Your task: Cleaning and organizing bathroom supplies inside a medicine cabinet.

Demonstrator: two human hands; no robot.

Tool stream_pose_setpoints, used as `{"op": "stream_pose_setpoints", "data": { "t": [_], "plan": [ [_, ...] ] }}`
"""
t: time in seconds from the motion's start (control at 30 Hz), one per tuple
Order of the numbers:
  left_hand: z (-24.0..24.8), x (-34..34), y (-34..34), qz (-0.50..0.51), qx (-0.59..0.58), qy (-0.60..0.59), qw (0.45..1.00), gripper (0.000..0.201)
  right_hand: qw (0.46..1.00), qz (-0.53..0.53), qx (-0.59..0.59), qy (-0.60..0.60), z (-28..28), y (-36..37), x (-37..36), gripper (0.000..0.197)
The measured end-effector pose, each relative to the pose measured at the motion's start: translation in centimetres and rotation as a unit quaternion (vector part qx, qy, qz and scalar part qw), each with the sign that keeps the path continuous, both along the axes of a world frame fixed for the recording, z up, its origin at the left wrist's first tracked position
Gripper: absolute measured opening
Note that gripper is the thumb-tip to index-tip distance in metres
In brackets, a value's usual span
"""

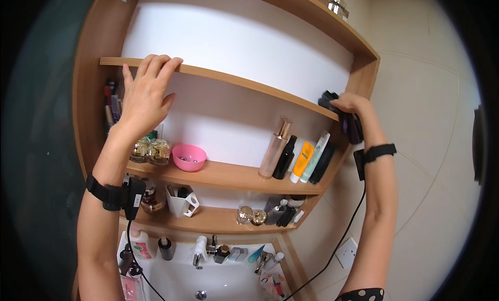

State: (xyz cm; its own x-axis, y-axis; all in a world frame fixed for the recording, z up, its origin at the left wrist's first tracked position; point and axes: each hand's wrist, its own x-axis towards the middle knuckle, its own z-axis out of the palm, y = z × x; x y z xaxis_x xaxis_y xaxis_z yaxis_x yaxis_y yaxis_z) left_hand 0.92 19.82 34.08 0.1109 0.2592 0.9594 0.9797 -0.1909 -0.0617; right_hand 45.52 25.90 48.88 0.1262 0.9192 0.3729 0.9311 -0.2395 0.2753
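"One question: did the left hand hold anything?"

"No, it lay loosely over the wood-grained upper shelf, perhaps for balance. The right hand gripped a black object at that shelf's right end."

"What stood below it?"

"A smooth, round pink bowl; a slim bottle stood upright, probably to save room."

Bowl on middle shelf, left of bottles; upper shelf above, sink below.
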Motion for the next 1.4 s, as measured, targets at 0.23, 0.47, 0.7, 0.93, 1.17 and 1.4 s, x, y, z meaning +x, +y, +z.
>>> {"op": "stream_pose_setpoints", "data": {
  "t": [0.23, 0.47, 0.7, 0.93, 1.17, 1.4],
  "plan": [
    [0.1, 0.5, -0.1, -0.019, 0.004, 0.004, 1.0, 0.063, 0.997, -0.064, 0.014, -0.033, -0.6, -0.3, -1.1, 0.048],
    [0.3, 0.3, -0.2, -0.018, 0.016, 0.001, 1.0, 0.064, 0.998, -0.038, 0.04, -0.001, 0.4, 0.8, 0.3, 0.052],
    [0.0, 0.3, -0.2, -0.025, 0.006, 0.006, 1.0, 0.064, 0.994, -0.068, 0.079, -0.023, -0.6, 0.2, -0.5, 0.046],
    [0.3, 1.7, 0.5, -0.01, 0.024, 0.012, 1.0, 0.061, 0.992, 0.062, 0.099, -0.047, -1.3, -1.9, -5.4, 0.048],
    [0.3, 0.5, -0.2, 0.016, 0.041, -0.008, 0.999, 0.057, 0.932, 0.31, 0.05, 0.182, -3.5, -2.1, -12.9, 0.076],
    [1.0, 0.5, -0.8, -0.011, -0.009, 0.034, 0.999, 0.06, 0.928, 0.22, 0.123, 0.273, -3.4, 0.0, 2.3, 0.077]
  ]
}}
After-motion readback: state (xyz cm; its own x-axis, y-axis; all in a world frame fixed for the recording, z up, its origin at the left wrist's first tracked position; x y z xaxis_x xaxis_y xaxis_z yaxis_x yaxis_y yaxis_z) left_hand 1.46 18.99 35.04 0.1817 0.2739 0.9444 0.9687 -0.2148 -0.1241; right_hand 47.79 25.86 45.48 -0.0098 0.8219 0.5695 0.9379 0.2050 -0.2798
